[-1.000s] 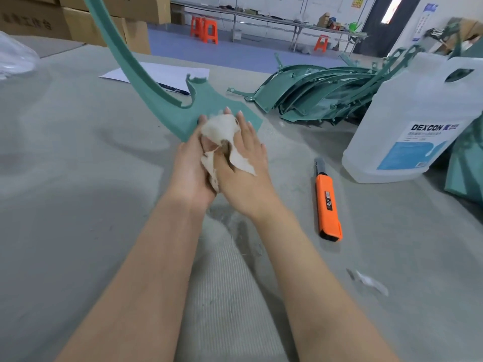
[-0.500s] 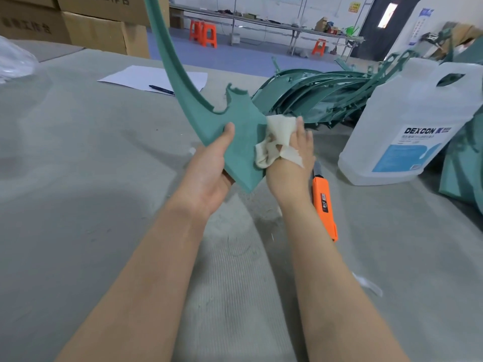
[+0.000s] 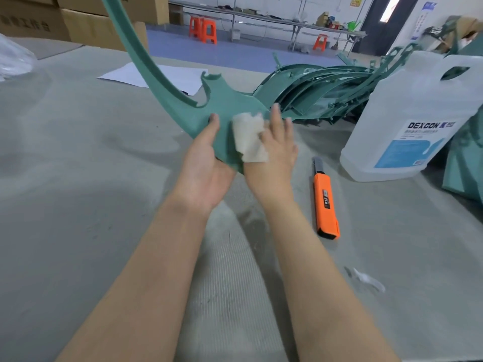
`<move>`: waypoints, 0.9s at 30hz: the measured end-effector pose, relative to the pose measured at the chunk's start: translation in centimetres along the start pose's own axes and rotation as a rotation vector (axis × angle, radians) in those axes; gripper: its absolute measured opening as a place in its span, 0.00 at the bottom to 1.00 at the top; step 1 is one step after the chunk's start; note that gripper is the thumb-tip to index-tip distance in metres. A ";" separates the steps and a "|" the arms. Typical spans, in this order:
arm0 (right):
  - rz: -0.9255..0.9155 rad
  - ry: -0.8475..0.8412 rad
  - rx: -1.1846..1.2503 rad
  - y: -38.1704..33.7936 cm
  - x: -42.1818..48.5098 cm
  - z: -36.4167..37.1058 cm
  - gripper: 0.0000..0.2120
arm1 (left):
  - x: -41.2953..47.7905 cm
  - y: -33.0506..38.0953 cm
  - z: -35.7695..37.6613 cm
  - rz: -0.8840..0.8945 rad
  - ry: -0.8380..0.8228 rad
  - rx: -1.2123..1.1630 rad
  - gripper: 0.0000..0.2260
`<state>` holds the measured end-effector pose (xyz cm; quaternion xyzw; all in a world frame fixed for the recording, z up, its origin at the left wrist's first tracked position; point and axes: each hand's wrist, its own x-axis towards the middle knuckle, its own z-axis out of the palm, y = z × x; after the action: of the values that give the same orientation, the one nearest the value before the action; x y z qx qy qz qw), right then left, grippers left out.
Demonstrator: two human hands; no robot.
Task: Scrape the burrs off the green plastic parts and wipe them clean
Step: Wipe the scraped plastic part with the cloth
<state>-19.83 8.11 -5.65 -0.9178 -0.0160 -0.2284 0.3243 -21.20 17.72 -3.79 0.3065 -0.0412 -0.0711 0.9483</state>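
Note:
A long curved green plastic part (image 3: 230, 105) is tilted up off the table, its thin arm running out of view at the top. My left hand (image 3: 206, 163) grips its broad lower end, thumb on the face and fingers underneath. My right hand (image 3: 277, 152) holds a beige cloth (image 3: 249, 137) against the part's face beside the left thumb. The right fingers point upward, and the cloth hides the thumb. An orange utility knife (image 3: 325, 202) lies on the table to the right of my right wrist.
A pile of green parts (image 3: 321, 90) lies behind my hands. A white DEXCON jug (image 3: 407, 121) stands at the right, with more green parts (image 3: 465, 163) beyond it. Paper (image 3: 167, 77) and cardboard boxes (image 3: 86, 24) sit far left. A small scrap (image 3: 366, 278) lies near right.
The part was turned and lifted in my left hand. My right hand swept the cloth out to the part's right edge, then back left onto its face.

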 end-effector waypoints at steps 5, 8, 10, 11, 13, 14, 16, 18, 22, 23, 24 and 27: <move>0.093 0.144 0.366 1.8 -0.3 0.3 0.22 | -0.7 -0.4 1.4 -0.008 -0.054 -0.051 0.15; 0.086 0.004 0.464 0.5 -1.6 2.2 0.15 | -0.6 -0.4 1.7 0.025 -0.060 -0.076 0.14; 0.098 0.009 0.434 0.3 -0.9 2.1 0.09 | -0.4 0.1 1.3 0.078 -0.038 -0.069 0.14; 0.155 0.008 0.461 0.4 -0.4 1.7 0.08 | -0.3 0.5 1.0 0.096 -0.022 -0.061 0.13; 0.353 0.048 0.698 0.6 0.3 0.3 0.09 | -0.1 1.2 0.3 0.109 0.009 -0.065 0.13; 0.470 0.080 0.889 0.6 0.4 -0.4 0.12 | 0.0 1.3 0.1 0.111 0.018 -0.070 0.12; 0.608 0.069 1.251 0.5 0.6 -1.4 0.15 | 0.2 1.0 -0.1 0.113 0.025 -0.052 0.11; 0.559 -0.058 1.444 -0.5 0.6 -1.9 0.12 | 0.3 0.5 -0.1 0.128 0.025 -0.023 0.10; 0.422 -0.129 1.314 -1.6 0.0 -1.0 0.14 | 0.6 0.3 -0.5 0.190 0.045 -0.015 0.08; 0.370 -0.076 1.203 -1.6 -0.1 -0.7 0.14 | 0.7 0.2 -0.6 0.181 0.041 -0.012 0.08; 0.343 -0.011 1.087 -1.5 -0.2 -0.5 0.14 | 0.7 0.1 -0.6 0.164 0.031 0.000 0.08; 0.463 0.130 0.891 -1.4 -0.2 -0.8 0.20 | 0.7 -0.6 -0.3 0.087 0.000 0.051 0.09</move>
<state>-20.62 8.71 -4.36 -0.6535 0.1122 -0.1784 0.7270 -20.56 17.30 -4.37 0.3286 -0.0565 -0.0288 0.9423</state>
